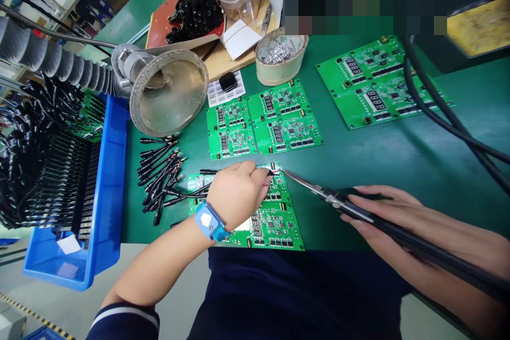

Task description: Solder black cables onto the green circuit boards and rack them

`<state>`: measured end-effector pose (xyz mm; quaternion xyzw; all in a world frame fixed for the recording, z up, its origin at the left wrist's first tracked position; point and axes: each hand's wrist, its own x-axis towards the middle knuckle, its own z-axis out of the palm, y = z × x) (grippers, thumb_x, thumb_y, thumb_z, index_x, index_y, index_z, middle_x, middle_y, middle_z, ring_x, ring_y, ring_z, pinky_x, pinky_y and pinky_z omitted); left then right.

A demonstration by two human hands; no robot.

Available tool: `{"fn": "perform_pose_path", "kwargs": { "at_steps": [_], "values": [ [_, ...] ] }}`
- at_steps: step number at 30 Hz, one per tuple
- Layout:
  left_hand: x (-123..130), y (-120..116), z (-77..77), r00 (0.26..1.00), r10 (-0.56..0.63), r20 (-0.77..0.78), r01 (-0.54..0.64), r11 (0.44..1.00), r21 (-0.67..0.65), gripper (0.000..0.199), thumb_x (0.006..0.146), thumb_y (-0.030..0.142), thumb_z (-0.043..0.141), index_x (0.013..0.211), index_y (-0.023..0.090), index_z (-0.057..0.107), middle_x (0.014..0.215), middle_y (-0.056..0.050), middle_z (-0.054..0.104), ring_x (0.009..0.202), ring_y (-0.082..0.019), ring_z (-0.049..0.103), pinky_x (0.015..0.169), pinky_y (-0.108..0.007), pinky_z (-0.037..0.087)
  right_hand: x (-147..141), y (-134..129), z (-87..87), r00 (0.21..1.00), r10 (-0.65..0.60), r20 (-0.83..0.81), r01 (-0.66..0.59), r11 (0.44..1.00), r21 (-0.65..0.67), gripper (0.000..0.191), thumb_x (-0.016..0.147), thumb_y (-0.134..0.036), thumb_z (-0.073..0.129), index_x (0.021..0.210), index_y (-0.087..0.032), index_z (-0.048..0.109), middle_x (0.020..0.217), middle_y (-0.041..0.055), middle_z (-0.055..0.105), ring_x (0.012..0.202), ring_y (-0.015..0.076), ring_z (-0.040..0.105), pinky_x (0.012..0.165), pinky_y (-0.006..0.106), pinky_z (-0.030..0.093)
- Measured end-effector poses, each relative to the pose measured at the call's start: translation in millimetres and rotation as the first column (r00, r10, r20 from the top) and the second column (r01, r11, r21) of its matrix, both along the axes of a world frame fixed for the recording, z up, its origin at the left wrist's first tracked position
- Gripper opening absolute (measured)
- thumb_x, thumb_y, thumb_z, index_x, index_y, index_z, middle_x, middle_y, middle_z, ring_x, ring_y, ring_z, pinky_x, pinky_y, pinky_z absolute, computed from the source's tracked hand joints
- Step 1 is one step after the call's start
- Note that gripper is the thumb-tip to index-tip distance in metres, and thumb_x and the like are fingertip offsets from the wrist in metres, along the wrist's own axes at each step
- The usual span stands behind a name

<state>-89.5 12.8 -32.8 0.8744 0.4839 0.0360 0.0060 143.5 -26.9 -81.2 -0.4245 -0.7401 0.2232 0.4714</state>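
My left hand (237, 191), with a blue wrist strap (209, 221), is closed over the nearest green circuit board (274, 226). Its fingertips pinch a black cable (272, 172) whose thin red and dark wire ends lie at the board's upper right edge. From the right, my right hand (398, 218) grips a soldering iron (350, 207) by its black handle. The iron's tip points left and meets or nearly meets the wire ends; contact is too small to tell. Several black cables with connectors (159, 175) lie left of the board.
More circuit boards (285, 117) lie behind, with another panel (370, 82) at right. A round fume extractor hood (169, 93) stands at back left beside a blue bin (109, 170) of wired boards. A tub of metal shavings (281, 61) sits behind. Black cords (442, 106) hang at right.
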Motion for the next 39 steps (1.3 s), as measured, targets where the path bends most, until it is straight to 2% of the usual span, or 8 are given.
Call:
{"fn": "perform_pose_path", "kwargs": {
  "at_steps": [3, 9, 12, 16, 22, 29, 35, 39],
  "values": [
    [1.5, 0.2, 1.4, 1.0, 0.008, -0.005, -0.009, 1.0, -0.023, 0.026, 0.09, 0.028, 0.043, 0.092, 0.015, 0.065, 0.071, -0.004, 0.058, 0.065, -0.018, 0.057, 0.056, -0.029, 0.046, 1.4, 0.3, 0.7, 0.998, -0.008, -0.065, 0.008, 1.0, -0.012, 0.044, 0.073, -0.008, 0.062, 0.113, -0.027, 0.059, 0.087, -0.0016, 0.066, 0.084, 0.015, 0.063, 0.081, 0.033, 0.056],
    [1.0, 6.0, 4.2, 0.999, 0.037, 0.023, -0.035, 0.993, -0.113, 0.022, 0.088, 0.027, 0.047, 0.089, 0.015, 0.066, 0.072, -0.004, 0.059, 0.068, -0.018, 0.058, 0.06, -0.03, 0.048, 1.7, 1.1, 3.1, 0.999, -0.006, -0.043, 0.005, 1.0, -0.029, 0.043, 0.072, -0.009, 0.063, 0.111, -0.029, 0.059, 0.09, -0.0028, 0.066, 0.078, 0.0148, 0.064, 0.08, 0.034, 0.057],
    [-4.2, 12.0, 7.3, 0.991, 0.048, 0.126, -0.021, 0.978, -0.206, 0.016, 0.086, 0.026, 0.054, 0.089, 0.016, 0.065, 0.074, -0.004, 0.063, 0.073, -0.018, 0.059, 0.068, -0.031, 0.05, -0.1, 0.7, 6.2, 0.998, -0.047, -0.032, 0.045, 0.997, -0.057, 0.038, 0.074, -0.012, 0.062, 0.107, -0.03, 0.06, 0.09, -0.0035, 0.066, 0.077, 0.0148, 0.064, 0.081, 0.033, 0.057],
    [-11.6, 15.8, 12.0, 0.962, 0.044, 0.271, 0.043, 0.951, -0.305, 0.015, 0.083, 0.022, 0.059, 0.096, 0.017, 0.062, 0.089, -0.003, 0.068, 0.086, -0.016, 0.06, 0.079, -0.03, 0.049, -2.2, 3.1, 9.2, 0.999, -0.052, -0.004, 0.052, 0.998, -0.034, 0.031, 0.076, -0.016, 0.061, 0.104, -0.028, 0.06, 0.087, -0.0036, 0.066, 0.073, 0.0124, 0.063, 0.081, 0.028, 0.056],
    [-11.2, 13.3, 8.5, 0.977, -0.01, 0.211, 0.064, 0.966, -0.25, 0.016, 0.088, 0.023, 0.051, 0.097, 0.016, 0.062, 0.085, -0.004, 0.065, 0.081, -0.017, 0.059, 0.076, -0.032, 0.049, -0.3, 5.3, 2.8, 0.998, -0.02, 0.058, 0.023, 0.999, -0.045, 0.024, 0.077, -0.02, 0.061, 0.101, -0.024, 0.061, 0.088, -0.0027, 0.067, 0.077, 0.0109, 0.063, 0.082, 0.023, 0.054],
    [-10.1, 11.4, 8.2, 0.99, -0.032, 0.134, 0.057, 0.981, -0.184, 0.02, 0.09, 0.025, 0.047, 0.098, 0.016, 0.063, 0.081, -0.005, 0.062, 0.075, -0.017, 0.058, 0.07, -0.031, 0.049, 0.6, 7.3, 6.6, 0.996, 0.077, 0.04, -0.076, 0.997, -0.019, 0.029, 0.076, -0.018, 0.061, 0.104, -0.026, 0.059, 0.086, -0.0034, 0.068, 0.075, 0.0138, 0.065, 0.082, 0.032, 0.056],
    [-9.3, 12.7, 10.4, 0.994, -0.047, 0.1, 0.064, 0.984, -0.169, 0.022, 0.091, 0.027, 0.044, 0.098, 0.017, 0.063, 0.079, -0.004, 0.06, 0.072, -0.016, 0.059, 0.066, -0.029, 0.05, 3.1, 2.3, 3.0, 0.995, -0.027, -0.092, 0.019, 0.996, -0.083, 0.036, 0.073, -0.01, 0.063, 0.105, -0.028, 0.061, 0.088, -0.0026, 0.067, 0.082, 0.015, 0.063, 0.081, 0.032, 0.056],
    [-8.3, 13.6, 11.0, 0.995, -0.039, 0.094, 0.056, 0.982, -0.181, 0.022, 0.091, 0.027, 0.045, 0.098, 0.017, 0.063, 0.079, -0.004, 0.061, 0.072, -0.016, 0.059, 0.066, -0.03, 0.05, 3.0, 2.3, 1.9, 0.996, -0.052, -0.068, 0.048, 0.997, -0.057, 0.029, 0.072, -0.014, 0.064, 0.099, -0.026, 0.063, 0.086, -0.0027, 0.067, 0.077, 0.0146, 0.063, 0.08, 0.031, 0.056]
  ]
}}
